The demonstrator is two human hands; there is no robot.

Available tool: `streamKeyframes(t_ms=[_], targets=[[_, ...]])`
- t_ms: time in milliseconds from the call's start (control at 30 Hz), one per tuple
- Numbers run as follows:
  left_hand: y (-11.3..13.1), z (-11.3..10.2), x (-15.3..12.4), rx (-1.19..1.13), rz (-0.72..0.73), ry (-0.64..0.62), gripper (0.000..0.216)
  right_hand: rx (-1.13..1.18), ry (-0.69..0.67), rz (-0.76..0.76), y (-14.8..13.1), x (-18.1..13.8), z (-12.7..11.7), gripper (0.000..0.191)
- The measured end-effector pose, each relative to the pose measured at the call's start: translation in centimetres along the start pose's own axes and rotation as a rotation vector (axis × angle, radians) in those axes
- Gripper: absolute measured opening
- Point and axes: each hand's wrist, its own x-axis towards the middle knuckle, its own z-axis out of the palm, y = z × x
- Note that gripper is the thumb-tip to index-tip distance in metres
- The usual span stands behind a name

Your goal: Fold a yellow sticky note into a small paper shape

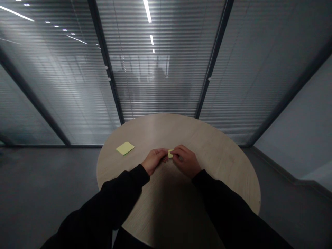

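Observation:
A small piece of yellow paper (170, 153) is pinched between both my hands over the middle of a round wooden table (223, 162). My left hand (155, 160) grips its left side with closed fingers. My right hand (185, 160) grips its right side, fingers curled over it. Most of the paper is hidden by my fingers. A pad of yellow sticky notes (125, 148) lies flat on the table to the left, apart from my hands. Both arms wear black sleeves.
Glass walls with horizontal blinds and dark frames (105, 58) stand right behind the table. Grey floor (38, 186) surrounds the table on the left and right. A dim reflection of a person shows in the glass.

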Motion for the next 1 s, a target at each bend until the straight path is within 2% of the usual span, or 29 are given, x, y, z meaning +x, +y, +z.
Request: streamKeyframes(t_ms=[300, 567, 633, 733, 833, 1000], targets=[[0.35, 0.37, -0.29, 0.057, 0.004, 0.035, 0.047, 0.017, 0.002, -0.01, -0.08, 0.0, 0.07, 0.021], [0.25, 0.4, -0.24, 0.086, 0.022, 0.053, 0.045, 0.064, 0.022, 0.014, -0.33, 0.09, -0.05, 0.02], [0.24, 0.4, -0.27, 0.126, 0.026, 0.073, 0.045, 0.129, 0.043, 0.093, -0.52, 0.11, -0.19, 0.016], [0.13, 0.31, -0.24, 0.183, 0.027, 0.104, 0.046, 0.303, 0.09, 0.372, -0.62, 0.21, -0.28, 0.012], [-0.08, 0.12, -0.1, 0.217, 0.051, 0.115, 0.047, 0.49, 0.058, 0.611, -0.37, 0.31, -0.22, 0.021], [-0.07, -0.01, -0.11, 0.261, 0.081, 0.095, 0.047, 0.547, -0.12, 0.731, 0.15, 0.19, -0.19, 0.033]])
